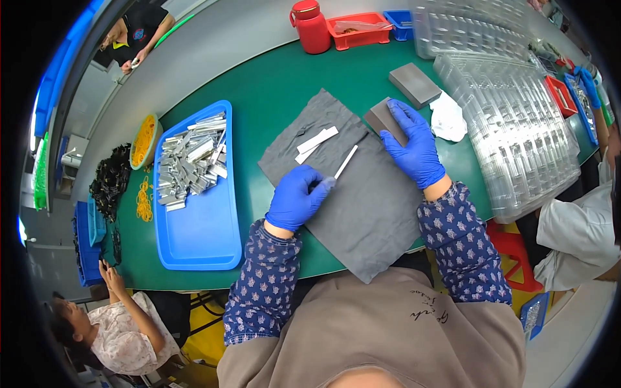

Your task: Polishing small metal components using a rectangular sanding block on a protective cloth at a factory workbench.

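Observation:
In a blue glove, my left hand (297, 199) pinches one end of a thin metal strip (346, 161), whose free end points away and to the right. The strip is over a dark grey cloth (381, 220) on the table. Two more pale metal pieces (317, 143) lie crossed on the cloth just beyond. My right hand (413, 147), gloved alike, has its fingers around a brown-grey sanding block (380, 118) at the cloth's far right edge. A second block (414, 85) rests farther off, beside a crumpled white cloth (447, 118).
A blue tray (197, 249) with many metal pieces stands on the left, near a bowl of yellow bands (143, 142). Clear plastic trays (511, 136) are stacked on the right. At the back stand a red flask (311, 29) and a red bin (359, 37). Other people sit on both sides.

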Motion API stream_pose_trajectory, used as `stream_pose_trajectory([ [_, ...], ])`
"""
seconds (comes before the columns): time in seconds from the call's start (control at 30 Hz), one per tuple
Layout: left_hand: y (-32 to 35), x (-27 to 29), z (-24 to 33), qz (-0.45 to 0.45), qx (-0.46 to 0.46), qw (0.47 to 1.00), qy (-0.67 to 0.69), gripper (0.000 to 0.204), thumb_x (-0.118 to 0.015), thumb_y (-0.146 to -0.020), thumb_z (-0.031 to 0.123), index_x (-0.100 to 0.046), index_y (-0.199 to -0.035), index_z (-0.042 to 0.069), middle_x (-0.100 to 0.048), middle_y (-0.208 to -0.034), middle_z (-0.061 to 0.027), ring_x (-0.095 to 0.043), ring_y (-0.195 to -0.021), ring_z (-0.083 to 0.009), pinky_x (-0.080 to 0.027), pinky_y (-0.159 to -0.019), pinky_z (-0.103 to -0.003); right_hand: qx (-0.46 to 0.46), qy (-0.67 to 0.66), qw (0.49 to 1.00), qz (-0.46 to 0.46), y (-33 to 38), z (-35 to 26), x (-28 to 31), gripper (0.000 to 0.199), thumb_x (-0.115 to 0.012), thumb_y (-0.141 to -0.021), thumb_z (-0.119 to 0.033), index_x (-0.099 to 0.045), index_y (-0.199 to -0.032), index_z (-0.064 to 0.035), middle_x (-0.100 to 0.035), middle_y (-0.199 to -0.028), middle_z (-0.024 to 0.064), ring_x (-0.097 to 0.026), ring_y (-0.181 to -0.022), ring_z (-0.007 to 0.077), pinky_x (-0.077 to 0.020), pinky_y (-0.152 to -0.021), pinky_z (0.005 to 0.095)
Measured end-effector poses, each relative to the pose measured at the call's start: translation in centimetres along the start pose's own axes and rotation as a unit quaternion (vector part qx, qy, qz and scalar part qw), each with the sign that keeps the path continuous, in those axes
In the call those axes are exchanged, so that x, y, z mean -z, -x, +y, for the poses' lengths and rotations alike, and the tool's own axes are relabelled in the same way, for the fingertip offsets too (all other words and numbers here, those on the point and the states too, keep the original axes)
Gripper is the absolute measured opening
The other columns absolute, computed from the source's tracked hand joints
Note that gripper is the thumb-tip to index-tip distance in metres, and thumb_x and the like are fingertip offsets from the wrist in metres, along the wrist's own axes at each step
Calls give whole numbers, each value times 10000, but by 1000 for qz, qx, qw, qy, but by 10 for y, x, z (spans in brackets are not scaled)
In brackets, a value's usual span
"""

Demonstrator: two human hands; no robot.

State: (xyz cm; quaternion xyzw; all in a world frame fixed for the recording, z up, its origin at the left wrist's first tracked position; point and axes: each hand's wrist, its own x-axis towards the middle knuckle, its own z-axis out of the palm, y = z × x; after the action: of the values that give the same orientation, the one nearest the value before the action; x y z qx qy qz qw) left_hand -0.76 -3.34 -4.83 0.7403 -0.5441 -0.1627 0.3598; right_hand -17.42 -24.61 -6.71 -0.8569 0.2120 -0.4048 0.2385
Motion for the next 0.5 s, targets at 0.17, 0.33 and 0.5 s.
stream_pose_trajectory([
  [0.17,-31,8,17,38,-201,954,-221,288,-617,-790,63,-667,-1063,141,-630,-1027,-96,-595,-923,-301,-485,-769,-368,-15,-36,999,11,-1,-1,1,568,-706,-804,-147,-525,-1338,-75,-538,-1315,155,-534,-1188,318,-416,-1027,367],
  [0.33,-66,-1,29,-62,-298,903,-302,292,-678,-722,147,-701,-1005,218,-540,-1310,-55,-467,-1225,-315,-376,-988,-445,-4,-25,999,25,1,-2,3,577,-708,-804,-150,-519,-1345,-81,-530,-1329,153,-524,-1200,313,-412,-1031,364],
  [0.5,-53,-4,43,-8,-276,921,-273,184,-706,-722,152,-682,-904,131,-601,-1091,-83,-562,-1014,-303,-455,-820,-402,-15,-26,999,28,2,1,4,580,-711,-799,-147,-518,-1341,-72,-524,-1337,153,-521,-1201,311,-408,-1035,368],
])
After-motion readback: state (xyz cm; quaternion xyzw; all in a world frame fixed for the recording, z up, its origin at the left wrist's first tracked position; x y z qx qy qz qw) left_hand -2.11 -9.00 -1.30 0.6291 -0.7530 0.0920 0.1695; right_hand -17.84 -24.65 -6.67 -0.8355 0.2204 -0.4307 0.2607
